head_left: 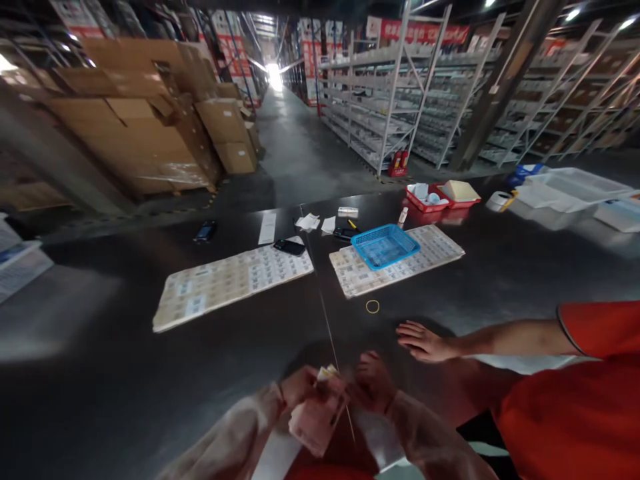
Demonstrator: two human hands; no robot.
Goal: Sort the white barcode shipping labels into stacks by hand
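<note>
Blue plastic basket [385, 247] on barcode label sheets [440, 245], yellow rubber band [373, 307], red trays [417, 203], warehouse shelving [380, 100]

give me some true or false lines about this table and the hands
The person's left hand grips a pink paper bundle: true.
A blue plastic mesh basket sits on a white barcode-label sheet: true.
A thin yellow rubber band lies inside a red plastic tray: false, it lies on the dark table, apart from the tray.
A black handheld device sits in the basket: false, it lies on another barcode-label sheet.
</note>
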